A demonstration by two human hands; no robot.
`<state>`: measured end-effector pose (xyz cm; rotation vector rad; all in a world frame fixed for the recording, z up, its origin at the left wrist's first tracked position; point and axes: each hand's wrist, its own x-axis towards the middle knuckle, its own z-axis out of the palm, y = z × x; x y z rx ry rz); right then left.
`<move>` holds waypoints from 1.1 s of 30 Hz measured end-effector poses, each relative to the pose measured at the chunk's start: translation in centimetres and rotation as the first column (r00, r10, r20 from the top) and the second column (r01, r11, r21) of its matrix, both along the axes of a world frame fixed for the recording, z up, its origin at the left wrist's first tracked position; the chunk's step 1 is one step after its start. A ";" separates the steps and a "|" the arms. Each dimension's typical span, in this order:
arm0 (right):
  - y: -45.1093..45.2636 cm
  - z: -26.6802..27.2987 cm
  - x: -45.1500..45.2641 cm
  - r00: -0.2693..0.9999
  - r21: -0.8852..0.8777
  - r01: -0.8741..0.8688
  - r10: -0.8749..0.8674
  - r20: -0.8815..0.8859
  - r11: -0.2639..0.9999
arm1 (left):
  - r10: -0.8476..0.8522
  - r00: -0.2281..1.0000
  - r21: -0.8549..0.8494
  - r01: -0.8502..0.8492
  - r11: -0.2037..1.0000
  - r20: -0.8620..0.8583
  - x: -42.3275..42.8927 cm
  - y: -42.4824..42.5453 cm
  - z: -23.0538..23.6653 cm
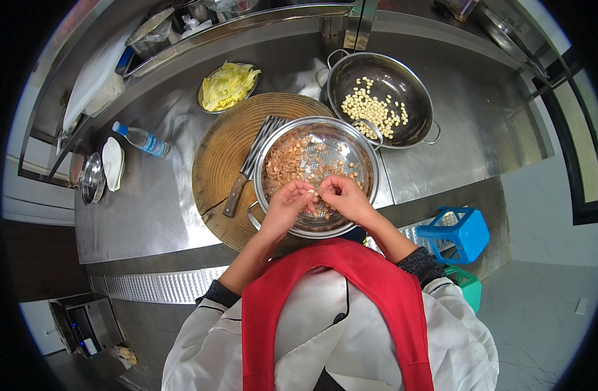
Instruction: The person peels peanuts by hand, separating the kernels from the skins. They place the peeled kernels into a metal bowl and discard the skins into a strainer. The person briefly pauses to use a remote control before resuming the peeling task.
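Note:
Both hands are above a two-handled steel strainer pan [371,161] with a perforated bottom. Loose reddish-brown peanut skins [284,161] are heaped mostly on its left side, with scattered peanuts [353,174] among them. My left hand [290,201] holds a pale peeled peanut [312,192] at its fingertips. Close beside it, my right hand [345,196] has its thumb and fingers pinched together; whether something is between them is hidden. Beyond the pan, a wok [416,93] contains many pale peeled peanuts [372,108].
The pan overlaps a round wooden chopping block [216,161], where a wooden-handled cleaver [247,173] lies. Behind stands a dish of cut yellow-green leaves [229,87]. A water bottle [142,140] and bowls [92,178] are at left. A blue plastic stool [458,234] is at right.

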<state>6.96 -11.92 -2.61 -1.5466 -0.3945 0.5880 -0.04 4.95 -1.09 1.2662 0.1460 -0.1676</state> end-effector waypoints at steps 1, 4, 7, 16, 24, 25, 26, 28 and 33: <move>0.0 0.1 0.0 1.000 -0.001 0.002 -0.002 0.003 1.000 | -0.006 1.000 0.003 0.006 1.000 0.012 0.0 0.0 -0.1; -0.1 0.4 -0.1 1.000 -0.007 0.000 0.000 0.010 1.000 | 0.022 0.999 -0.042 -0.023 0.999 -0.032 0.0 0.0 -0.2; -0.2 0.7 -0.1 0.999 -0.032 -0.015 0.016 0.037 0.999 | 0.050 0.998 -0.038 -0.052 0.998 -0.044 0.0 -0.1 0.1; -1.1 2.4 0.7 0.991 -0.123 -0.001 0.017 0.132 0.992 | 0.076 0.995 -0.015 -0.077 0.997 -0.063 0.1 0.1 -0.2; -1.9 3.5 3.5 0.557 -0.435 0.259 0.235 0.796 0.862 | 0.141 0.987 -0.033 -0.144 0.989 -0.077 0.0 0.1 0.1; -1.9 3.6 3.7 0.516 -0.457 0.263 0.276 0.811 0.850 | 0.158 0.984 -0.036 -0.162 0.986 -0.080 0.0 0.1 0.1; -2.0 3.7 3.9 0.544 -0.458 0.268 0.260 0.798 0.847 | 0.161 0.985 -0.043 -0.164 0.986 -0.067 0.1 0.1 0.2; -2.0 4.8 3.8 0.603 -0.469 0.275 0.230 0.764 0.839 | 0.167 0.985 -0.063 -0.169 0.984 -0.048 -0.1 0.0 0.1; -0.8 4.5 3.0 0.660 -0.285 0.199 0.087 0.746 0.938 | 0.184 0.981 -0.050 -0.187 0.981 -0.061 0.0 -0.1 0.2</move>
